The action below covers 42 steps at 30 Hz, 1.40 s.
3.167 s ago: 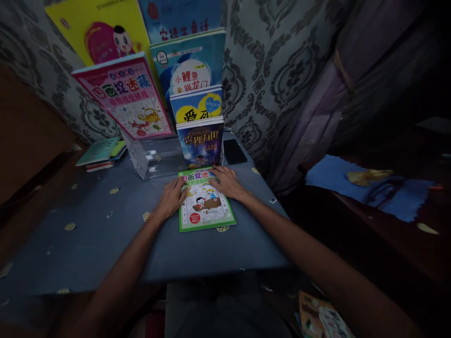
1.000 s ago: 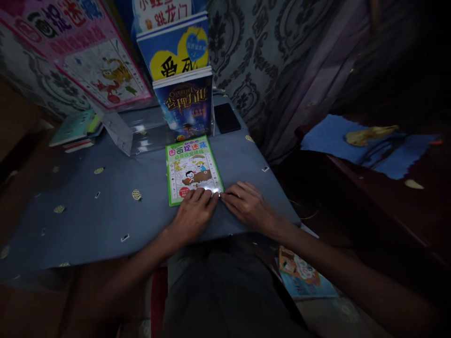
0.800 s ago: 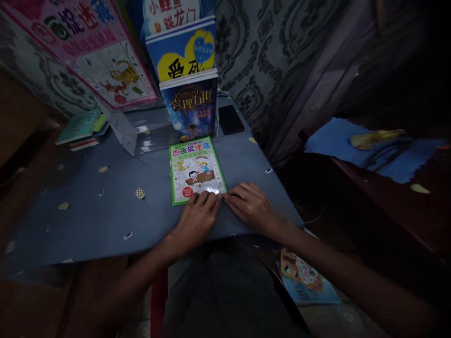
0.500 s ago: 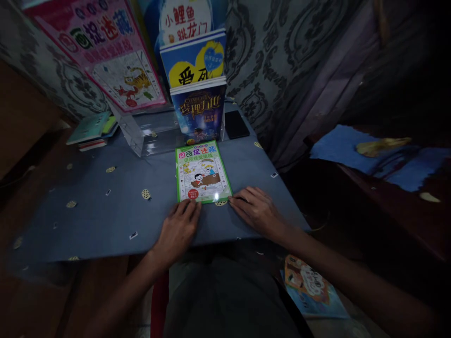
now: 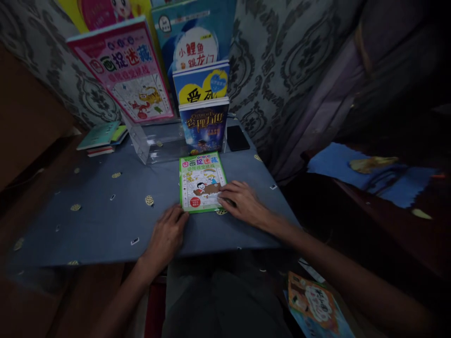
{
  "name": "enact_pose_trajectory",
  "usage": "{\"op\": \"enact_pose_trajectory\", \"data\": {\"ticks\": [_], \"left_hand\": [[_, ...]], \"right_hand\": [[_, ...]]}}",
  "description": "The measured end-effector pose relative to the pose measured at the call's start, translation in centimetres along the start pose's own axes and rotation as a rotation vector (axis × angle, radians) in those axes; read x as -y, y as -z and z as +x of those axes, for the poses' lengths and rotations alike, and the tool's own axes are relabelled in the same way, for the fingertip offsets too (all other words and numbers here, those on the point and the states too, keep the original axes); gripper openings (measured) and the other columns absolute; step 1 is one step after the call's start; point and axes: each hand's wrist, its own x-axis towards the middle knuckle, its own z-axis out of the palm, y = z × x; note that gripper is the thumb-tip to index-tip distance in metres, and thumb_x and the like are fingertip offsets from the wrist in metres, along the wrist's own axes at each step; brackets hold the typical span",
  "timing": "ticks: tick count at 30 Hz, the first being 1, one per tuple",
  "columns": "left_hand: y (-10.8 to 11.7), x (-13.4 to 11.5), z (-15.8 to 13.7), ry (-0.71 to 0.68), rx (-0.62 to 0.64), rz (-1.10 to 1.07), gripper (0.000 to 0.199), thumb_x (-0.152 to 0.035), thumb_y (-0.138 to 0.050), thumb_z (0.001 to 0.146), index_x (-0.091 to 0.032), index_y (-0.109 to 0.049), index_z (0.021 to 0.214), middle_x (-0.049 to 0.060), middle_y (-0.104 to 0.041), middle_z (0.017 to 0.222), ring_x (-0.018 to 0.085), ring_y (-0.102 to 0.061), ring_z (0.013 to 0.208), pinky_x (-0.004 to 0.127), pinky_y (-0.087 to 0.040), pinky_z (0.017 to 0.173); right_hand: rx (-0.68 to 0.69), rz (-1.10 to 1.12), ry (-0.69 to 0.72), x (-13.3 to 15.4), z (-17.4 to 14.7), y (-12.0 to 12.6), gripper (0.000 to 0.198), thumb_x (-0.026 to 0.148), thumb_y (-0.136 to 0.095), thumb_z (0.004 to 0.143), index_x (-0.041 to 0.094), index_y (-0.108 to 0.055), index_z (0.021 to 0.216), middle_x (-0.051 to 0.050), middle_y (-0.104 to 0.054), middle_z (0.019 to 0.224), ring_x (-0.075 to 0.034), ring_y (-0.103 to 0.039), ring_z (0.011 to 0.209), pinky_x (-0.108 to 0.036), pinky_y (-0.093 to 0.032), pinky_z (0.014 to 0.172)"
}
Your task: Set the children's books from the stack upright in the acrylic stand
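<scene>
A thin picture book [image 5: 203, 176] with a green border and cartoon figures on its cover lies flat on the table, before the book rack. My left hand [image 5: 168, 233] rests on the cloth at its lower left corner, fingertips touching or just beside the corner, fingers loosely bent. Over the book's right edge reaches my right hand [image 5: 243, 201], its fingers stretched out and spread onto the lower right of the cover. No grip on the book shows with either hand.
A clear acrylic rack [image 5: 144, 143] holds several upright books, among them a pink book [image 5: 123, 75] and a dark blue book [image 5: 204, 126]. A phone [image 5: 237, 138] lies to its right. Small books [image 5: 100, 136] are stacked at left. More books [image 5: 317, 300] lie below the table [image 5: 105, 225].
My right hand has moved left from the book's lower right corner onto its cover. My left hand has shifted left along the bottom edge. The camera view has tilted up.
</scene>
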Motion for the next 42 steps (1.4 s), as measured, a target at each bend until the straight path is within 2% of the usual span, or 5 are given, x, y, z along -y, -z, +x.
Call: {"op": "enact_pose_trajectory", "data": {"ticks": [10,18,27,32,42], "left_hand": [[0.3,-0.7,1.4,0.094,0.113,0.101,0.037,0.002,-0.046,0.088,-0.023,-0.069,0.101,0.008,-0.07,0.105,0.022,-0.068,0.091,0.035,-0.057,0.081],[1.9,1.3,5.7,0.117,0.22,-0.003,0.028,-0.012,-0.046,0.097,-0.023,-0.07,0.106,0.008,-0.072,0.103,0.023,-0.07,0.095,0.032,-0.054,0.077],[-1.4,6.0,15.6,0.363,0.048,0.022,0.029,-0.024,-0.044,0.101,-0.016,-0.061,0.122,0.019,-0.07,0.118,0.033,-0.065,0.112,0.043,-0.052,0.089],[-3.9,6.1,15.8,0.342,-0.065,0.018,0.03,-0.021,-0.042,0.1,-0.015,-0.061,0.123,0.019,-0.069,0.121,0.031,-0.062,0.115,0.046,-0.047,0.098],[-5.6,9.4,15.6,0.333,-0.172,-0.356,0.035,-0.017,-0.046,0.093,-0.014,-0.062,0.124,0.015,-0.071,0.119,0.028,-0.063,0.112,0.045,-0.048,0.102]], "right_hand": [[0.088,0.036,-0.247,-5.3,8.3,-3.7,0.04,0.028,-0.051,0.1,0.012,-0.065,0.134,-0.017,-0.063,0.142,-0.03,-0.054,0.132,-0.047,-0.043,0.108],[0.048,-0.041,-0.33,-5.9,9.2,-4.7,0.045,0.033,-0.049,0.101,0.014,-0.06,0.14,-0.017,-0.057,0.15,-0.031,-0.049,0.138,-0.047,-0.039,0.111],[0.054,-0.069,-0.363,-6.1,9.1,-4.5,0.048,0.036,-0.052,0.1,0.013,-0.06,0.141,-0.02,-0.053,0.152,-0.035,-0.05,0.138,-0.05,-0.04,0.112],[0.052,-0.055,-0.337,-6.6,9.1,-5.0,0.049,0.036,-0.051,0.1,0.011,-0.059,0.141,-0.02,-0.052,0.153,-0.033,-0.051,0.139,-0.049,-0.039,0.114],[0.05,-0.028,-0.322,-6.9,9.1,-5.0,0.05,0.036,-0.05,0.1,0.01,-0.06,0.141,-0.021,-0.053,0.152,-0.035,-0.053,0.137,-0.05,-0.041,0.114]]}}
